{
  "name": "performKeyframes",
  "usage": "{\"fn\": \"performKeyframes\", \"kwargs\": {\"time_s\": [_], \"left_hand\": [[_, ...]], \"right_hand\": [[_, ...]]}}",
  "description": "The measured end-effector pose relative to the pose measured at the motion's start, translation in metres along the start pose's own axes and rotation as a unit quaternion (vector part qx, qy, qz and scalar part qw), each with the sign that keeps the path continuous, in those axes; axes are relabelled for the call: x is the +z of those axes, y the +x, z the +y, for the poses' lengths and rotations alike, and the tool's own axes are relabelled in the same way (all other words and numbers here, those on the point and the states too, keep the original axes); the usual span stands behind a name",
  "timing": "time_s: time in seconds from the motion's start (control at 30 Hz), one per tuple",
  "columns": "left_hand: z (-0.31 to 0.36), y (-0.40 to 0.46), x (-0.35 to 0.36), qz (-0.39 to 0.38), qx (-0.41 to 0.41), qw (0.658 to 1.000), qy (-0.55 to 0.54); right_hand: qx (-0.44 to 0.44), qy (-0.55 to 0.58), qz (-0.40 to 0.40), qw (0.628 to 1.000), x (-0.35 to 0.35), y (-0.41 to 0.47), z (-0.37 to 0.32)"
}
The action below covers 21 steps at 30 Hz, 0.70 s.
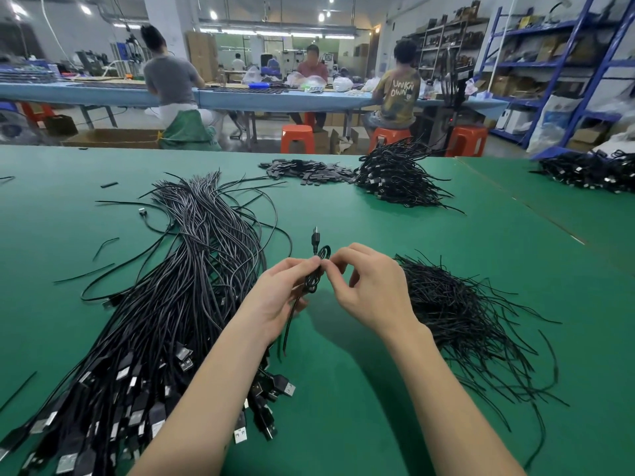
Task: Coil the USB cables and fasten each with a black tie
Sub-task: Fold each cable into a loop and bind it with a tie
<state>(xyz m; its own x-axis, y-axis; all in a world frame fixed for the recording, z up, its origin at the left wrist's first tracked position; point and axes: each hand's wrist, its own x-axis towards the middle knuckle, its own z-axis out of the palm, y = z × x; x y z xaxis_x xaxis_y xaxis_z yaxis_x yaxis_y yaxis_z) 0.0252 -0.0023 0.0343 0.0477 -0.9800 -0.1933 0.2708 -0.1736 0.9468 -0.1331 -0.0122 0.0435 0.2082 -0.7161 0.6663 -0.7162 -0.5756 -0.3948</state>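
I see the left hand (280, 297) and right hand (366, 286) each with a closed grip pinching one small coiled black USB cable (314, 273) above the green counter (343, 389); loose black ties (457, 310) lie at 3 o'clock.

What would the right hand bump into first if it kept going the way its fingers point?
The right hand points its fingers left, at the coiled cable pinched between both hands. It already touches that coil, so next it would probably meet the left hand's fingertips just beyond, though depth is hard to judge.
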Motion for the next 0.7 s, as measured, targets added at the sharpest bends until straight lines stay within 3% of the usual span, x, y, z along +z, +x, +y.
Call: {"fn": "performKeyframes", "kwargs": {"time_s": [0.1,0.17,0.2,0.3,0.43,0.6,0.7], "left_hand": [[-0.004,0.000,0.010,0.033,0.053,0.998,-0.016],[-0.008,0.002,0.018,0.085,0.094,0.992,0.005],[-0.011,0.004,0.022,0.107,0.110,0.988,0.015],[-0.014,0.013,0.033,0.162,0.147,0.976,0.010],[-0.013,0.033,0.046,0.209,0.154,0.966,-0.005],[-0.008,0.070,0.048,0.259,0.152,0.953,0.046],[-0.001,0.099,0.048,0.287,0.130,0.940,0.131]], "right_hand": [[0.177,0.084,0.020,0.980,0.013,0.000,-0.004],[0.321,0.222,0.015,0.921,0.022,0.003,-0.008],[0.350,0.250,0.008,0.903,0.025,0.003,-0.008],[0.300,0.195,0.031,0.933,0.026,-0.001,-0.011],[0.241,0.268,0.088,0.929,0.027,-0.004,-0.021],[0.210,0.293,0.019,0.932,0.021,-0.004,-0.011],[0.183,0.286,0.001,0.941,0.022,-0.005,-0.011]]}}
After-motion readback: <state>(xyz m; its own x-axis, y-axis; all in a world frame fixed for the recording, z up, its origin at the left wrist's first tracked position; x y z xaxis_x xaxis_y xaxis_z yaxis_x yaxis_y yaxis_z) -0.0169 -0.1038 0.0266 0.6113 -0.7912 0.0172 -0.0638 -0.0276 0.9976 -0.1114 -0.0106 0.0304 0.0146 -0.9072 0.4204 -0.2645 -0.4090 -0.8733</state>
